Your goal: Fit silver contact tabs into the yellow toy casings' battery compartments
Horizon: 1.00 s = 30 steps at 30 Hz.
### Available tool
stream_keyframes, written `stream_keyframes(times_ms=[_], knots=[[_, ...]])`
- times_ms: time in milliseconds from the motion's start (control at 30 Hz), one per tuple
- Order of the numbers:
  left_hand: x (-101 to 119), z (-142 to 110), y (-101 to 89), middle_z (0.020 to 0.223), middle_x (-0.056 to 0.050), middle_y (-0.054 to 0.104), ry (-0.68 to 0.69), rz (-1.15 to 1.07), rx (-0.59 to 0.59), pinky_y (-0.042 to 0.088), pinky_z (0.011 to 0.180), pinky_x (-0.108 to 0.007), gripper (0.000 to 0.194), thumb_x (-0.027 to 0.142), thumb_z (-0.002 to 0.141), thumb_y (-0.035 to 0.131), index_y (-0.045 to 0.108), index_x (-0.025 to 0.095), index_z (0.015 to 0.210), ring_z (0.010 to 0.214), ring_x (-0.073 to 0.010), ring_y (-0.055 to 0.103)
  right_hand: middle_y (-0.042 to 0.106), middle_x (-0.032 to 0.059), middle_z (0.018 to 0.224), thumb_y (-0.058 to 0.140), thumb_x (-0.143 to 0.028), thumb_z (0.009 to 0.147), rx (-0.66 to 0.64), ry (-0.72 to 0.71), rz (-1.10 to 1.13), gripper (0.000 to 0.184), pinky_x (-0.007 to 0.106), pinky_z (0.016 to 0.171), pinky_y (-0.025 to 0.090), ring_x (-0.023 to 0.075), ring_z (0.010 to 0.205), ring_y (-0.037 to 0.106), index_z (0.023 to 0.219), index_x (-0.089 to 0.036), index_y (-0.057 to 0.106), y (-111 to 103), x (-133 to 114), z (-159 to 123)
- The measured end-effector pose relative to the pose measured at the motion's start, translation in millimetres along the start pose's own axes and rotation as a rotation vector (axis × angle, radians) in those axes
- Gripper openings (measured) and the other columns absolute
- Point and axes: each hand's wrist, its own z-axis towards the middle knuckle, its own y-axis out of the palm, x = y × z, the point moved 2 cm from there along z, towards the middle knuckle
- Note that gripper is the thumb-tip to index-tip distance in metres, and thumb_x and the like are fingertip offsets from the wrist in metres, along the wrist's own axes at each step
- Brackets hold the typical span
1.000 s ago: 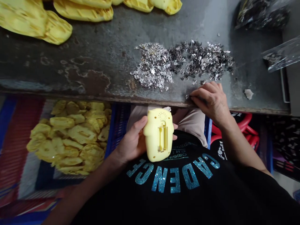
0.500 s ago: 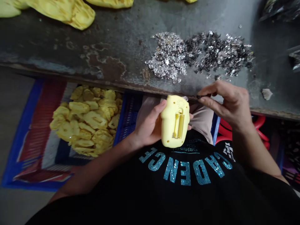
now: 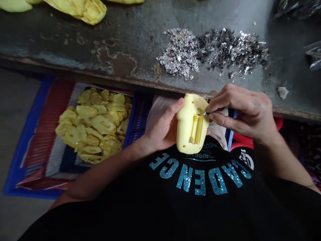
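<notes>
My left hand [image 3: 164, 129] grips a yellow plastic toy housing [image 3: 184, 134] by its left side, with the battery compartment facing up at me. A coiled spring contact shows at the lower end of the compartment. Between thumb and index finger, my right hand [image 3: 242, 108] pinches a small metal battery contact [image 3: 207, 113], held at the upper right corner of the compartment. Whether the contact touches the plastic I cannot tell. Beyond the hands, on the metal bench, lie a pile of shiny contacts [image 3: 179, 55] and a darker pile of contacts [image 3: 233, 52].
Yellow housing parts fill a blue crate [image 3: 47, 134] below the bench at left. More yellow shells [image 3: 80, 8] rest on the metal bench [image 3: 140, 36] at the far left. Plastic bags of metal parts [image 3: 298, 8] and a whitish lump [image 3: 283, 92] lie at right.
My right hand has lifted a small contact from the bench edge and brought it left and down to the housing. My left hand keeps its hold on the housing; the view has shifted.
</notes>
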Motion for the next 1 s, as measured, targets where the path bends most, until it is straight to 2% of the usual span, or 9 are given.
stream_keyframes(times_ms=[167, 333, 400, 467, 567, 700, 767, 867, 1000], knots=[[-2.6, -0.8, 6.8, 0.136, -0.015, 0.092, 0.05, -0.011, 0.062, 0.068, 0.12, -0.059, 0.066, 0.056, 0.12, 0.056, 0.073, 0.009, 0.162, 0.145, -0.045, 0.081, 0.085, 0.0039, 0.109, 0.069, -0.034, 0.122, -0.052, -0.004, -0.176, 0.015, 0.04, 0.085, 0.068, 0.0238, 0.099, 0.081, 0.117, -0.03, 0.083, 2.0, -12.7, -6.3], [-3.6, -4.5, 13.0, 0.144, -0.013, 0.09, 0.084, -0.011, 0.024, 0.065, 0.127, -0.058, 0.062, 0.053, 0.119, 0.065, 0.071, 0.012, 0.165, 0.152, -0.045, 0.077, 0.082, 0.0036, 0.112, 0.066, -0.028, 0.124, -0.064, -0.189, -0.355, 0.011, 0.04, 0.086, 0.068, 0.0227, 0.098, 0.075, 0.127, -0.029, 0.077, 2.5, -24.6, -6.6], [-3.7, -5.9, 15.5, 0.145, -0.012, 0.09, 0.072, -0.024, 0.06, 0.065, 0.128, -0.059, 0.06, 0.051, 0.121, 0.063, 0.07, 0.014, 0.168, 0.152, -0.0451, 0.078, 0.081, 0.0061, 0.112, 0.066, -0.026, 0.124, -0.075, -0.261, -0.412, 0.009, 0.041, 0.085, 0.067, 0.0237, 0.098, 0.072, 0.127, -0.025, 0.075, 2.8, -28.5, -6.0], [-4.0, -6.8, 17.4, 0.145, -0.01, 0.09, 0.047, -0.035, 0.11, 0.066, 0.127, -0.059, 0.058, 0.049, 0.124, 0.055, 0.067, 0.016, 0.171, 0.151, -0.0453, 0.079, 0.08, 0.0075, 0.111, 0.064, -0.023, 0.124, -0.095, -0.288, -0.448, 0.012, 0.041, 0.084, 0.067, 0.0248, 0.098, 0.071, 0.124, -0.024, 0.075, 3.3, -31.1, -5.5], [-5.5, -7.5, 17.5, 0.145, -0.01, 0.089, 0.032, -0.043, 0.136, 0.067, 0.126, -0.061, 0.06, 0.05, 0.125, 0.051, 0.065, 0.016, 0.172, 0.152, -0.0469, 0.078, 0.079, 0.0074, 0.111, 0.06, -0.023, 0.125, -0.116, -0.28, -0.442, 0.017, 0.042, 0.085, 0.068, 0.0255, 0.098, 0.071, 0.123, -0.025, 0.077, 4.5, -32.3, -5.2], [-9.2, -7.4, 10.7, 0.145, -0.014, 0.09, 0.072, -0.005, 0.061, 0.066, 0.129, -0.061, 0.064, 0.059, 0.11, 0.077, 0.075, 0.015, 0.157, 0.156, -0.0494, 0.075, 0.081, 0.0086, 0.113, 0.065, -0.022, 0.123, -0.099, -0.271, -0.39, 0.013, 0.043, 0.086, 0.068, 0.0256, 0.098, 0.072, 0.127, -0.022, 0.077, 6.4, -32.7, -6.9], [-10.6, -7.4, 6.5, 0.143, -0.014, 0.091, 0.089, 0.024, 0.027, 0.065, 0.131, -0.059, 0.06, 0.059, 0.106, 0.083, 0.08, 0.015, 0.147, 0.157, -0.0485, 0.074, 0.082, 0.0088, 0.114, 0.07, -0.022, 0.121, -0.069, -0.247, -0.346, 0.011, 0.042, 0.086, 0.067, 0.025, 0.097, 0.074, 0.129, -0.021, 0.078, 7.1, -32.8, -8.7], [-11.7, -7.0, 2.7, 0.141, -0.012, 0.091, 0.08, 0.04, 0.0, 0.066, 0.129, -0.057, 0.056, 0.06, 0.109, 0.079, 0.082, 0.016, 0.142, 0.156, -0.0469, 0.075, 0.084, 0.0079, 0.113, 0.075, -0.024, 0.119, 0.029, -0.147, -0.238, 0.007, 0.042, 0.084, 0.066, 0.0248, 0.097, 0.079, 0.124, -0.025, 0.08, 7.8, -28.8, -12.2], [-12.8, -5.7, 1.6, 0.144, -0.013, 0.09, 0.11, 0.008, 0.044, 0.069, 0.122, -0.055, 0.066, 0.066, 0.113, 0.072, 0.079, 0.015, 0.154, 0.15, -0.0465, 0.079, 0.084, 0.0059, 0.108, 0.075, -0.037, 0.119, 0.132, 0.018, -0.084, 0.01, 0.04, 0.073, 0.065, 0.0239, 0.09, 0.078, 0.12, -0.03, 0.083, 10.2, -10.7, -16.2]])
